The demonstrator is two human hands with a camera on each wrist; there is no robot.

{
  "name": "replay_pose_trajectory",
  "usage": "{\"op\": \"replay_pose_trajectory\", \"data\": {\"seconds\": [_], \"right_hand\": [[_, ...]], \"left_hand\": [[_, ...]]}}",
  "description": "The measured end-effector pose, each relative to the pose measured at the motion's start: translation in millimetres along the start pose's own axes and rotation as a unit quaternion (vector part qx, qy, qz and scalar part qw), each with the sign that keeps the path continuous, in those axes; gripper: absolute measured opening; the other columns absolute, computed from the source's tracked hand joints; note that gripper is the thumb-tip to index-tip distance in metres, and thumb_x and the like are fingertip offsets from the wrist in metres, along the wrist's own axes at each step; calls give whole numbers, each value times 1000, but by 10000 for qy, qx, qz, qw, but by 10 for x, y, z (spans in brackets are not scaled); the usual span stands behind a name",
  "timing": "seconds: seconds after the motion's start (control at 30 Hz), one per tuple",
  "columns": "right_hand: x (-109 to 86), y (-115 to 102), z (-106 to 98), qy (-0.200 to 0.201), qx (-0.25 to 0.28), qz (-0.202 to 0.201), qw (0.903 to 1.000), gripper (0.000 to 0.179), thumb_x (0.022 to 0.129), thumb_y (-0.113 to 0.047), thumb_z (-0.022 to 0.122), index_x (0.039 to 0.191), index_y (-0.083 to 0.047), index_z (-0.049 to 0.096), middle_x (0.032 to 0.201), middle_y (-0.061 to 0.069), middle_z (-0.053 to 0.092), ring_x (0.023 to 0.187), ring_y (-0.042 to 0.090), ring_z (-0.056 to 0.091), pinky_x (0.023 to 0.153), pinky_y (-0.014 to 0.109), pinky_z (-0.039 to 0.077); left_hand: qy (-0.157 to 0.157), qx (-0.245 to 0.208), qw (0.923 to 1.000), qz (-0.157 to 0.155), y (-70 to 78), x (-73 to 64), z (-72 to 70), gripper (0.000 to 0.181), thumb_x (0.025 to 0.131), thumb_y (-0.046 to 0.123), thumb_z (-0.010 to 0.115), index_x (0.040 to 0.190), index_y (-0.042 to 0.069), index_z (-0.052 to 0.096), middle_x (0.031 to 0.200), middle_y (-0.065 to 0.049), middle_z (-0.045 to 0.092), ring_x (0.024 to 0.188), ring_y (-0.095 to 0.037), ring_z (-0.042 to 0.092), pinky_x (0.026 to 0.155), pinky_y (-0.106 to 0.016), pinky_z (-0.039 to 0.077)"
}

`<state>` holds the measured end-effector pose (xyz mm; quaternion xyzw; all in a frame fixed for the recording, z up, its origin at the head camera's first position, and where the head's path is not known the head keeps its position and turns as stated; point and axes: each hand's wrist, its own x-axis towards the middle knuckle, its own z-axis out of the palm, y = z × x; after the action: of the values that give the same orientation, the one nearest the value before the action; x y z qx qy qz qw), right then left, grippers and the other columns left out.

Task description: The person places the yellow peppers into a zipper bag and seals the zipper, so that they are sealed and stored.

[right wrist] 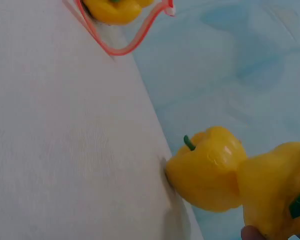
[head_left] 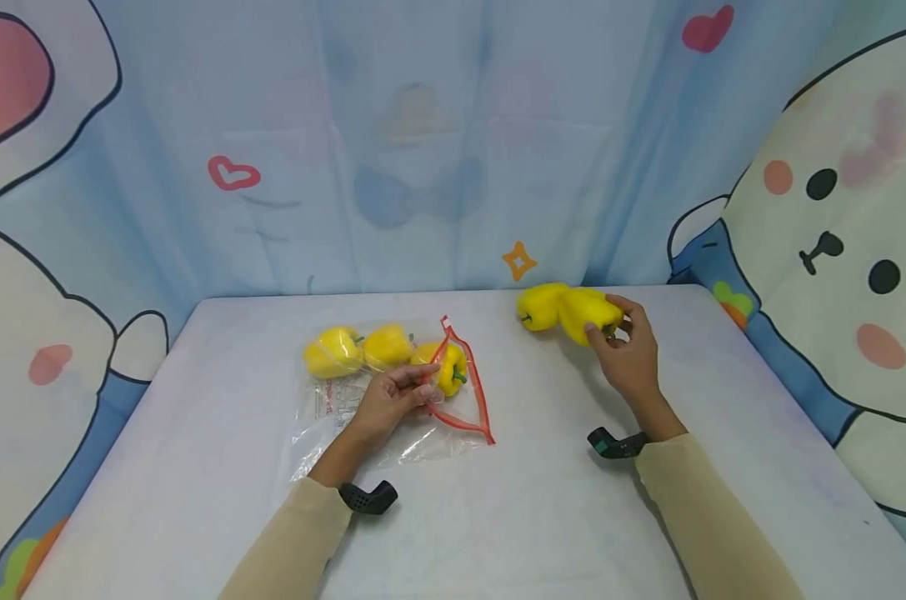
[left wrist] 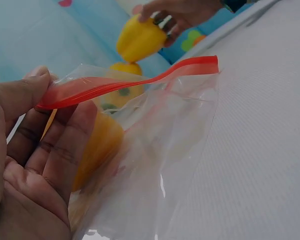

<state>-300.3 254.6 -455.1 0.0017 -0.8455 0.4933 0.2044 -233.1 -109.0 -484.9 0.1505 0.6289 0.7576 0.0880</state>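
My left hand (head_left: 395,402) pinches the red-edged mouth of a clear zip bag (head_left: 415,443) between thumb and fingers. The mouth gapes toward the right. Inside the bag lie three yellow bell peppers (head_left: 335,353) in a row, the nearest to the opening with its green stem showing. At the back right, my right hand (head_left: 627,354) grips another yellow bell pepper (right wrist: 270,187) by its stem end, raised off the table. This pepper touches one more yellow bell pepper (right wrist: 210,170), which rests on the table to its left.
The white-covered table (head_left: 543,517) ends at the back against a light blue cartoon curtain (head_left: 422,208). Black wrist devices (head_left: 370,497) are strapped to both wrists. Large printed animal figures flank the table on both sides.
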Motion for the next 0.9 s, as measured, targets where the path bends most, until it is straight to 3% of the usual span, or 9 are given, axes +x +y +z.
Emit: {"op": "replay_pose_trajectory", "data": {"seconds": [0.13,0.37,0.47,0.6,0.67,0.9], "right_hand": [[-48,-118,61,-140,125,-304,9994,55,95,-28,63,145,-13,42,145,11,45,119,28,49,84,7,44],[-86,-214,89,-369,206,-280,9987,54,96,-22,62,145,-12,40,147,10,42,123,29,49,98,24,51],[-112,-248,110,-643,509,-585,9949,54,95,-14,62,144,-8,39,146,12,42,121,23,50,98,19,50],[-171,-288,178,-1180,1155,-1198,9790,49,93,0,56,139,0,39,140,18,43,112,10,52,88,7,48],[-212,-318,221,-1422,1536,-1375,9681,45,93,5,48,137,4,40,135,19,45,105,7,53,86,7,48],[-399,-399,430,-2187,2106,-1472,9414,45,85,4,37,129,10,40,124,7,50,99,7,55,88,12,49]], "left_hand": [[-13,-11,10000,-6,-11,-1,-8,46,94,14,66,134,-6,54,96,2,66,89,-8,71,77,-23,59],[8,-67,10000,-59,-7,6,-9,45,94,12,65,134,-5,54,95,1,66,88,-9,71,78,-24,59],[58,-40,9999,-144,0,2,-9,44,94,12,65,134,-3,55,96,0,65,88,-9,71,77,-24,60],[93,-39,9998,-199,7,1,-7,43,95,10,64,135,-2,54,98,0,62,88,-9,71,77,-24,60],[78,-76,9998,-170,16,3,-4,44,95,10,64,136,-2,53,97,1,62,88,-9,71,77,-25,60],[7,-208,9998,-59,35,-1,6,45,96,11,63,138,-2,52,96,2,64,84,-9,71,76,-26,60]]}}
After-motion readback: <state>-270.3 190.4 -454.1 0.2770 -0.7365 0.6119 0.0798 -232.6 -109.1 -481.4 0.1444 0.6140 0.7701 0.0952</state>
